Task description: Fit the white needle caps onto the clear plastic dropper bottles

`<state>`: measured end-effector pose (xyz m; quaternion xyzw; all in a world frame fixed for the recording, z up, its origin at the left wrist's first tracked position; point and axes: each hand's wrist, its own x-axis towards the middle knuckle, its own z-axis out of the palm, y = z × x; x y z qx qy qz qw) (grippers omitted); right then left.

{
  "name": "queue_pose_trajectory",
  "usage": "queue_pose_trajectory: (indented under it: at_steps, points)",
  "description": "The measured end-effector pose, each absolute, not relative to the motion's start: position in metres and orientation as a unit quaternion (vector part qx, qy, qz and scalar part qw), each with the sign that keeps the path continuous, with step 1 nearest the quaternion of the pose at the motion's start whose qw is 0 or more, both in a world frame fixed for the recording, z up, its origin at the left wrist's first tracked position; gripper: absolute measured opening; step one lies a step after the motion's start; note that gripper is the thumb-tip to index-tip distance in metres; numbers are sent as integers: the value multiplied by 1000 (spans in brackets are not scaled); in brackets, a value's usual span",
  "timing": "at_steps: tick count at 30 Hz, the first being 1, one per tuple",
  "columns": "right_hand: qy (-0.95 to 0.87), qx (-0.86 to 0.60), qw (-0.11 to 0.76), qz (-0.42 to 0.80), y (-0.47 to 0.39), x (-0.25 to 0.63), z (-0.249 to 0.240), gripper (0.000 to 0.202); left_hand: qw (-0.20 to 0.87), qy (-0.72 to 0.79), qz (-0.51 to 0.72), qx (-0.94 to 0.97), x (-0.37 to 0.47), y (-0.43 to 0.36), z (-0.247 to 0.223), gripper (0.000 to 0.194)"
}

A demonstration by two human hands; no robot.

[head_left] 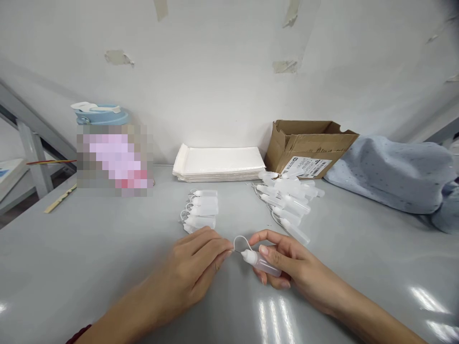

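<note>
A small translucent squeeze bottle [267, 265] with a white nozzle lies tilted in my right hand [283, 258], its fingers closed around the body. From the nozzle a thin needle tip points left. A white cord [243, 237] loops up from the bottle's neck to my left hand [202, 260]. My left thumb and fingers are pinched at the cord's end by the needle; whatever small part sits between them is hidden. Just beyond my left hand several similar bottles [203, 209] lie in a row. More bottles [287, 203] are heaped beyond my right hand.
A stack of white padded envelopes [222, 162] lies against the wall. Right of it stands an open cardboard box [311, 148], with a light blue cloth [390, 174] beside it. At the left are a blue-lidded container [102, 114], partly blurred, and a wooden stick [60, 198].
</note>
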<state>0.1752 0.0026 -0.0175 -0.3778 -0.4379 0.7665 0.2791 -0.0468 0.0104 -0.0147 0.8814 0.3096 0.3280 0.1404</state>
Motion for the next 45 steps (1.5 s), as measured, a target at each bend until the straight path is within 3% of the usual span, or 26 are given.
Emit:
queue_pose_trajectory:
  at_steps: [16,45]
  points:
    - [-558,-464,250,641,-1,174,-12,32,138,283,268,911,-42,5,-19,18]
    - [-523,-459,276,663,-6,168,-16,28,214,317,253,889,-43,0,-19,16]
